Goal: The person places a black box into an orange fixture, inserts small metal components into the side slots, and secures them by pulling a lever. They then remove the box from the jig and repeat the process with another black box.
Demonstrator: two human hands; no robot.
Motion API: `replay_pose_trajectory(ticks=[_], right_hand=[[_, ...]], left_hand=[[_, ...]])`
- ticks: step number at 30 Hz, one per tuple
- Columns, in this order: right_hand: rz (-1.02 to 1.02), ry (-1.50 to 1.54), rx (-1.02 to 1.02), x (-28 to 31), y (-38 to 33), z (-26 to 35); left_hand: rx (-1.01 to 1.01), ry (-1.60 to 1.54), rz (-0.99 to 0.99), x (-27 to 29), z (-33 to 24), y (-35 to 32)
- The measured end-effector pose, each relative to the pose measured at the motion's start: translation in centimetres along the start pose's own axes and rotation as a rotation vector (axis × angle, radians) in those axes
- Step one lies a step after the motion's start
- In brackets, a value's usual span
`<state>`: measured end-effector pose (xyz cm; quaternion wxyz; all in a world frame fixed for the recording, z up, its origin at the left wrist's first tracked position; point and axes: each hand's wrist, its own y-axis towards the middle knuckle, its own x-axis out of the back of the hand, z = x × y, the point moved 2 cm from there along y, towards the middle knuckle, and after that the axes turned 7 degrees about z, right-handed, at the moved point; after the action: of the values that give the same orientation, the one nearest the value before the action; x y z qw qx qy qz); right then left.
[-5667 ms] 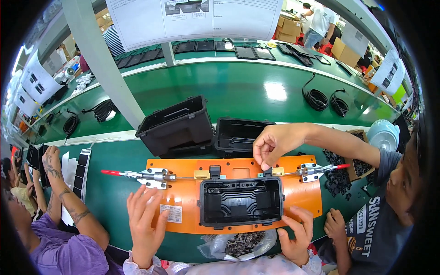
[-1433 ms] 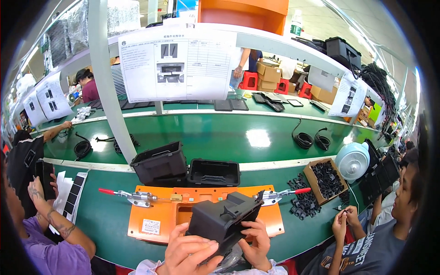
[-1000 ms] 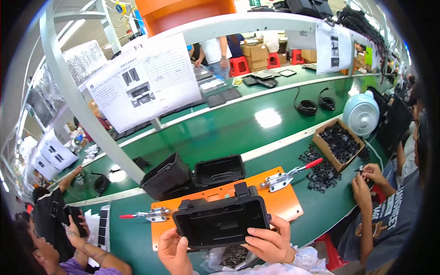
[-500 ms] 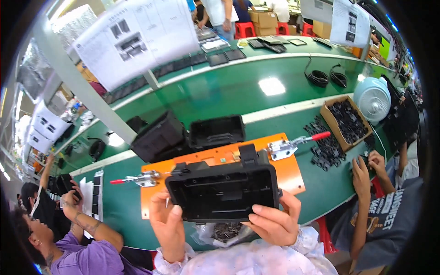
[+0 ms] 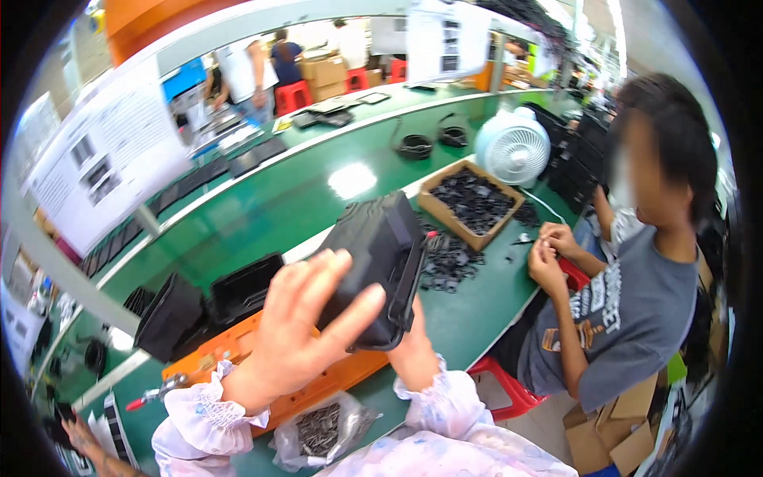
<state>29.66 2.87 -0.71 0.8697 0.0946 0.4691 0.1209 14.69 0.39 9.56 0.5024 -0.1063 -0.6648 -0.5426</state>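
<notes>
A black plastic box [image 5: 369, 250] is held up above the orange fixture plate [image 5: 350, 372], tilted with its rim to the right. My right hand [image 5: 415, 354] grips it from the right and below, with most fingers hidden behind the box. In front of its left side, my left hand [image 5: 298, 326] has its fingers spread; whether they touch the box I cannot tell. A toggle clamp [image 5: 171, 387] with a red handle sits at the plate's left end. Nearest my forearms lies a clear plastic bag [image 5: 318, 429] of small metal pins.
Black boxes [image 5: 169, 318] stand left beyond the plate. A cardboard box [image 5: 469, 199] of small black parts, loose black clips [image 5: 447, 262] and a fan [image 5: 513, 147] are at the right. A co-worker [image 5: 612, 310] sits close on the right beside a red stool [image 5: 505, 389].
The view has swung right. The black box has been turned from facing me to tilted sideways. My left hand has come off its left edge and spread; my right hand still holds it.
</notes>
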Motion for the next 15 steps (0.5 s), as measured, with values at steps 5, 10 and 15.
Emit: replay_pose_trajectory(ticks=[5,10,15], right_hand=[[0.074,-0.249,0.289,1.2,-0.4,2.3],[0.120,-0.257,0.369,1.6,0.8,2.0],[0.159,-0.193,0.361,2.8,2.6,4.0]], left_hand=[[-0.322,0.285,0.104,-4.4,0.1,1.5],[-0.379,0.276,0.041,-5.5,1.9,3.9],[-0.548,0.293,-0.134,-6.0,4.9,6.7]])
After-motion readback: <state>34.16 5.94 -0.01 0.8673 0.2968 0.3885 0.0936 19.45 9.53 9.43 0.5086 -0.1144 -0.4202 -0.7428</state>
